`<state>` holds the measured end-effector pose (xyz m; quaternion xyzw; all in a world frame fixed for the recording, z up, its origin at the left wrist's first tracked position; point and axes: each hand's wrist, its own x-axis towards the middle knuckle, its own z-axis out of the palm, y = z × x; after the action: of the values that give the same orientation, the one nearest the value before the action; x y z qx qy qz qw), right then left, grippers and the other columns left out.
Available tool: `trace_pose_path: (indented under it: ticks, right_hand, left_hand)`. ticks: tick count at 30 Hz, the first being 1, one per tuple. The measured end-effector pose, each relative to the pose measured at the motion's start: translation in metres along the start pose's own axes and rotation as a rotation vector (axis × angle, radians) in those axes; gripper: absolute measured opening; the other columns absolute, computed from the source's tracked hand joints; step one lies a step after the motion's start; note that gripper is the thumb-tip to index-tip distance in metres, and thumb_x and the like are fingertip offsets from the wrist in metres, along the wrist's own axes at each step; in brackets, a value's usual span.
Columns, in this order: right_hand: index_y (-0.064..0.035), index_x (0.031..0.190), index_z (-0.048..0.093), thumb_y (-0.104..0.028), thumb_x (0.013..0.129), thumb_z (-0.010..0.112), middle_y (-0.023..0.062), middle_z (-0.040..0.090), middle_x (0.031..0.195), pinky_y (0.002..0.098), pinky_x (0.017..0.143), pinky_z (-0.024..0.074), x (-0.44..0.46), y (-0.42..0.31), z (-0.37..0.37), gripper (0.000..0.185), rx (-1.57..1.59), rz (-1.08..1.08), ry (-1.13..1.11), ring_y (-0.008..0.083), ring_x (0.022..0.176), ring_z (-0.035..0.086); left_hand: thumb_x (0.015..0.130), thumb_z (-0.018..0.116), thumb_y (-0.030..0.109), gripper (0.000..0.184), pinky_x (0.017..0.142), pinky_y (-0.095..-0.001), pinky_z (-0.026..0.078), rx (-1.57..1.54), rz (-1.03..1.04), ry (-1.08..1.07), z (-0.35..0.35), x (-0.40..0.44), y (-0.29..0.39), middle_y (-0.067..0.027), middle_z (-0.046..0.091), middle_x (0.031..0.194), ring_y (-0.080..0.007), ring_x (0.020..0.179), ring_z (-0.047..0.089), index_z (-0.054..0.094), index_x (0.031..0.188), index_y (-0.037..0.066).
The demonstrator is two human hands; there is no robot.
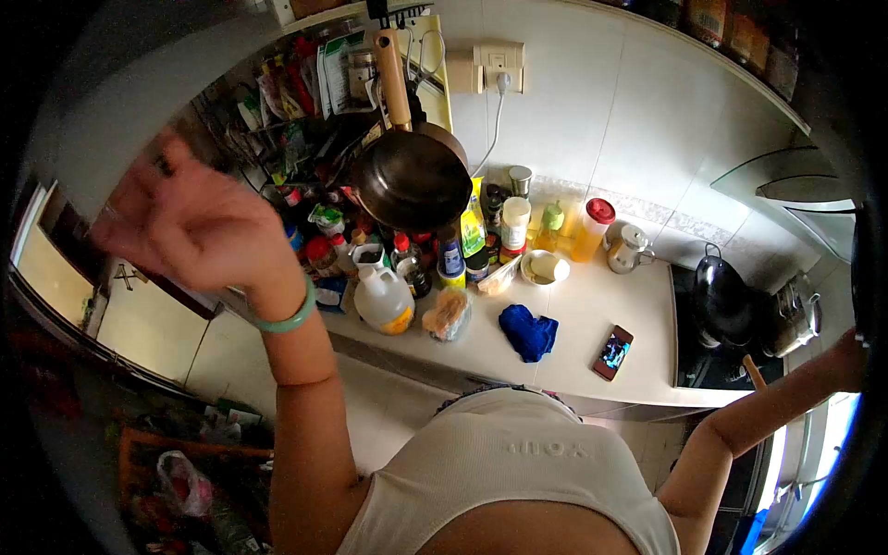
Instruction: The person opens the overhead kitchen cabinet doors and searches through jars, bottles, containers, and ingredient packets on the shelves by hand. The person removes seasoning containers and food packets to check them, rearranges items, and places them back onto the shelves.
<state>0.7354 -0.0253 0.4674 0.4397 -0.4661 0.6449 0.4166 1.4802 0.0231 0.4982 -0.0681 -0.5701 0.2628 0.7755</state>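
My left hand (190, 217) is raised at the upper left, well above the counter, with a green bangle (289, 313) on its wrist. Its fingers are smeared by motion, so whether they hold anything does not show. On the right my arm (772, 407) stretches out past the stove, and the hand lies beyond the dark picture edge. A frying pan (413, 178) with a wooden handle hangs or stands upright over the crowded counter end. A blue cloth (528, 332) and a phone (613, 352) with its screen lit lie on the counter (578, 319).
Bottles and jars crowd the wall, with a white jug (383, 300) and a bagged item (447, 314) in front. A wok (723, 301) and a steel pot (795, 316) stand on the black stove (686, 324). A plug (503, 81) sits in the wall socket.
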Motion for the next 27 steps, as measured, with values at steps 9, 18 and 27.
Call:
trace_pose_path:
  ticks: [9, 18, 27]
  right_hand:
    - [-0.0165, 0.137, 0.039, -0.023, 0.086, 0.064, 0.0089, 0.041, 0.14, 0.0392, 0.092, 0.0495, -0.045, -0.196, 0.048, 0.057, 0.377, -0.168, -0.179, 0.0275, 0.126, 0.043]
    - [-0.0256, 0.134, 0.044, -0.003, 0.071, 0.07, 0.0112, 0.042, 0.132, 0.0404, 0.094, 0.0481, -0.084, -0.329, 0.176, 0.072, 0.344, -0.344, -0.326, 0.0301, 0.121, 0.045]
    - [-0.0182, 0.142, 0.031, 0.017, 0.068, 0.05, 0.0257, 0.022, 0.142, 0.0483, 0.1, 0.0416, -0.1, -0.347, 0.226, 0.084, 0.12, -0.285, -0.428, 0.0474, 0.129, 0.029]
  left_hand:
    - [0.074, 0.055, 0.002, 0.041, 0.101, -0.0442, 0.038, 0.43, -0.08, -0.66, 0.089, -0.032, -0.033, -0.0149, 0.056, 0.106, -0.0322, 0.11, 0.051, 0.058, 0.115, 0.002]
    - [0.068, 0.049, -0.011, 0.046, 0.086, -0.0408, 0.044, 0.54, -0.092, -0.787, 0.147, -0.074, -0.104, -0.0161, 0.052, 0.101, -0.0344, 0.098, 0.048, 0.059, 0.112, -0.002]
    - [0.069, 0.049, -0.007, 0.042, 0.086, -0.0402, 0.043, 0.51, -0.102, -0.836, 0.157, -0.085, -0.128, -0.0176, 0.052, 0.1, -0.0355, 0.096, 0.048, 0.06, 0.11, -0.003]
